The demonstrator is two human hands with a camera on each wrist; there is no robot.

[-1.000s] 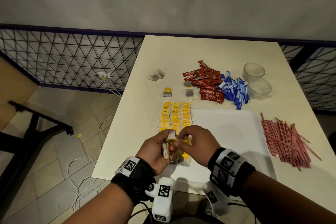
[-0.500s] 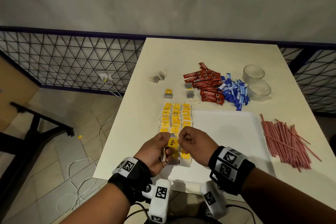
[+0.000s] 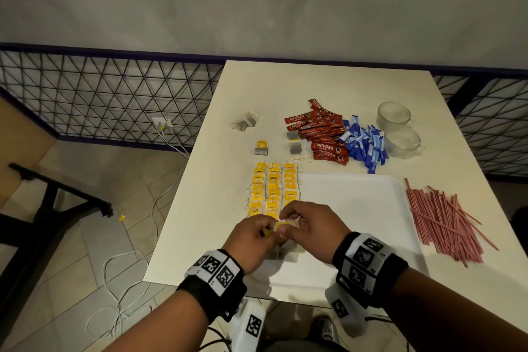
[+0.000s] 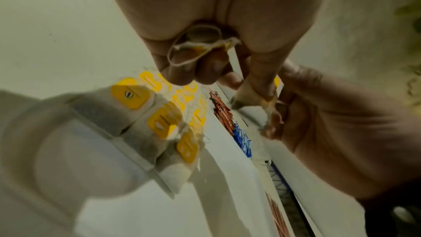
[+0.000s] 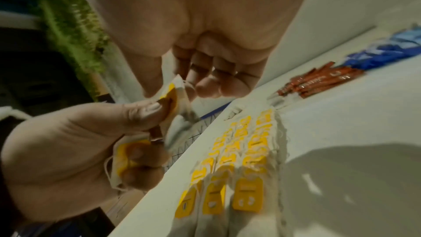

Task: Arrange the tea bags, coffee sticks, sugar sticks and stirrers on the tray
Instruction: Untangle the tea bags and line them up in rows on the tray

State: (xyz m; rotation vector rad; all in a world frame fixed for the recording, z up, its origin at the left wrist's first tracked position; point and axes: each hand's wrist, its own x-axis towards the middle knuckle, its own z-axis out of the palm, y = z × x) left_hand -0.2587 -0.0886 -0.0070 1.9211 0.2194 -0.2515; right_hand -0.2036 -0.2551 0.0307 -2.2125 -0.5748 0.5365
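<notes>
- We're looking at the far-left bits first: two loose tea bags (image 3: pixel 245 121) sitting crumpled near the table's (image 3: pixel 323 83) far left, then three more lone tea bags (image 3: pixel 261 147) closer in, one of them tucked against the coffee.
- We're seeing three columns of yellow-tagged tea bags (image 3: pixel 273 188) lined up on the left strip of the white tray (image 3: pixel 357 203); too overlapped to count per column.
- Our left hand (image 3: pixel 253 240) is curling round a couple of tea bags, thumb pinching one tea bag (image 5: pixel 175 96) that the right hand (image 3: pixel 310 230) is also pinching by its top, both just above the tray's near-left part.
- Coffee sticks (image 3: pixel 320 131), roughly a dozen, are piling up beyond the tray.
- Blue sugar sticks (image 3: pixel 364 146): a heap, uncountable.
- Two glass cups (image 3: pixel 398 130) are sitting beside them.
- Red stirrers (image 3: pixel 445 220): a big loose pile lying right of the tray.
</notes>
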